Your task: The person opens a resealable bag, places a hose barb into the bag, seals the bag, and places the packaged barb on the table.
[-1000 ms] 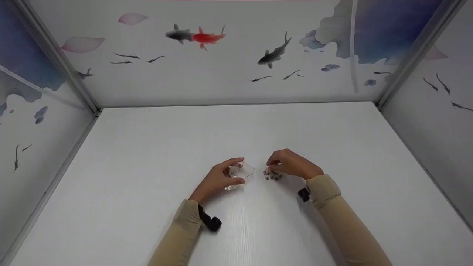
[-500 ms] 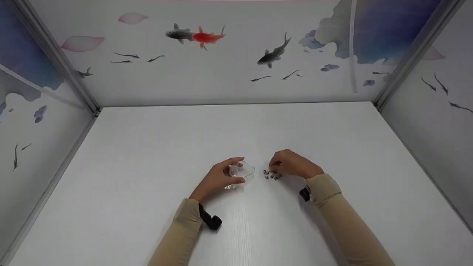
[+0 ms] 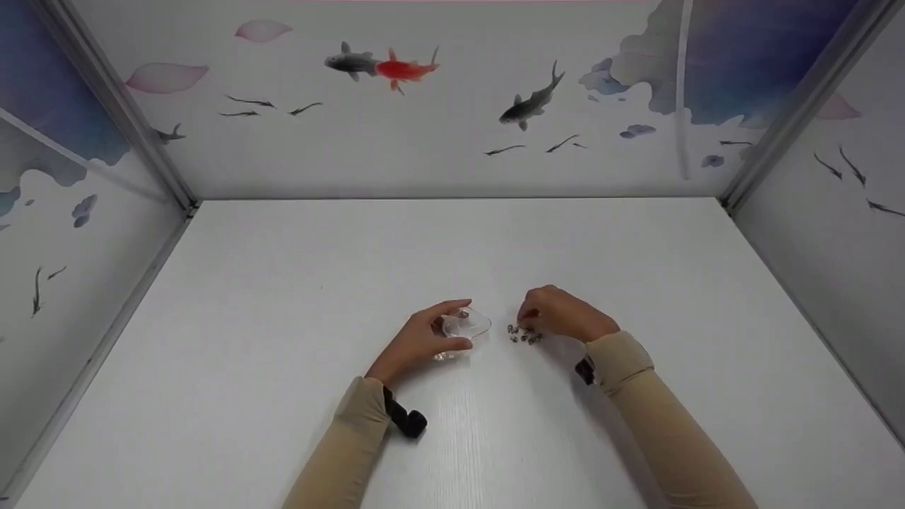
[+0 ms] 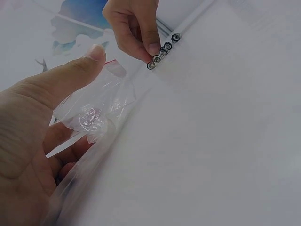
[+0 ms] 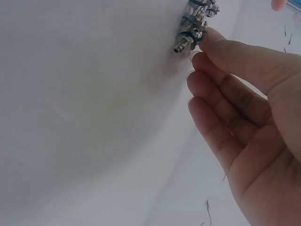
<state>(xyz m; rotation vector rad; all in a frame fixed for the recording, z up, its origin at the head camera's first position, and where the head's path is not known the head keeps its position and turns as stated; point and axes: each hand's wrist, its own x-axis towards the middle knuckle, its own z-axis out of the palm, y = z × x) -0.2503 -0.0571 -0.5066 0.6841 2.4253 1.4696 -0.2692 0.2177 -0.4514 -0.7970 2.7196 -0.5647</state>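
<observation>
A clear plastic bag with a red strip at its edge (image 4: 89, 113) is held by my left hand (image 3: 423, 338), the thumb on one side and curled fingers on the other. To its right, several small metal fittings with dark rings (image 3: 524, 338) lie in a loose cluster. Over that cluster is my right hand (image 3: 562, 314), thumb and index finger brought together at a fitting (image 5: 188, 40). Its other fingers are loosely bent, as the right wrist view shows. The index fingertip is partly hidden behind the fittings.
A white table (image 3: 283, 424) carries the bag and fittings. Printed panels with fish (image 3: 406, 69) border it at the back and both sides. A black wrist camera (image 3: 409, 422) sits on the left cuff, another (image 3: 585, 370) on the right.
My right hand has shifted slightly to the right over the fittings, and its fingertips are lower in the cluster. The left hand keeps its hold on the bag. The head view has tilted a little.
</observation>
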